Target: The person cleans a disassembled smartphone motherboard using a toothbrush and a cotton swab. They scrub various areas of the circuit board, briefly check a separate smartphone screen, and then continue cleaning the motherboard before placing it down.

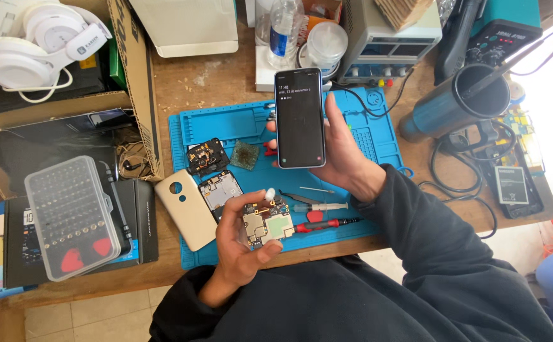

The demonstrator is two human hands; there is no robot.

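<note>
Head view, 2 items in hand. Item 1: smartphone (299, 118), held upright in your right hand (346, 155), long axis running away from you, lit screen facing the camera; your fingers are clamped along its right edge and behind it, fingertips showing at its left edge. Item 2: circuit board (265, 223), pinched in your left hand (241, 244) over the near edge of the blue mat (226, 123), component side up, thumb at its lower right corner, fingers curled beneath. Red screwdriver (324, 223) lies just beside it. The phone's back and the board's underside are hidden.
</note>
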